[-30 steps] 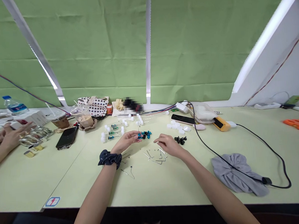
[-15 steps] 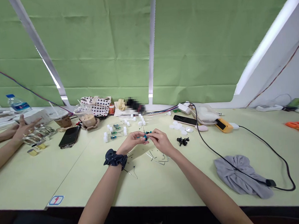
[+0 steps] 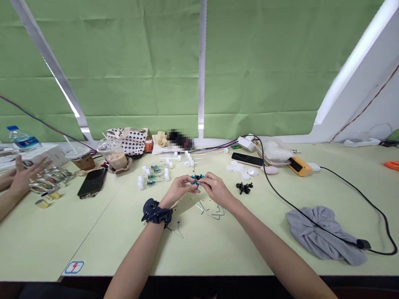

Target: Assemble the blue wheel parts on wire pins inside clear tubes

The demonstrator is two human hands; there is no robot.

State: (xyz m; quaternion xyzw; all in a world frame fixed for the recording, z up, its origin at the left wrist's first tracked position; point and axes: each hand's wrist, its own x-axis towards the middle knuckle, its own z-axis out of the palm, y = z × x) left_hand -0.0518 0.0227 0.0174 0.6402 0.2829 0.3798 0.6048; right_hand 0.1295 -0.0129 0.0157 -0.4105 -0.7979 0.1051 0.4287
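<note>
Here, a tiny blue and black part with a thin metal pin (image 3: 196, 179) sits pinched between both hands just above the pale green tabletop (image 3: 224, 242), near the middle of the desk. The left hand (image 3: 179, 189), with a dark spotted scrunchie (image 3: 156, 212) on its wrist, grips the part from the left with its fingertips; the right hand (image 3: 215, 189) grips it from the right, thumb and forefinger closed on it. Just below the hands lie bent silver wire pieces (image 3: 212, 211), and just right of them a small heap of black plastic parts (image 3: 244, 187). Beyond stand clear tubes with white end caps (image 3: 153, 178) and a scatter of round white caps (image 3: 241, 170). A small white sticker with a red mark in a blue frame (image 3: 73, 267) lies at the table's near edge; its writing is too small to read. At far left another person's hand (image 3: 27, 174) hovers open beside a black phone (image 3: 92, 182).
</note>
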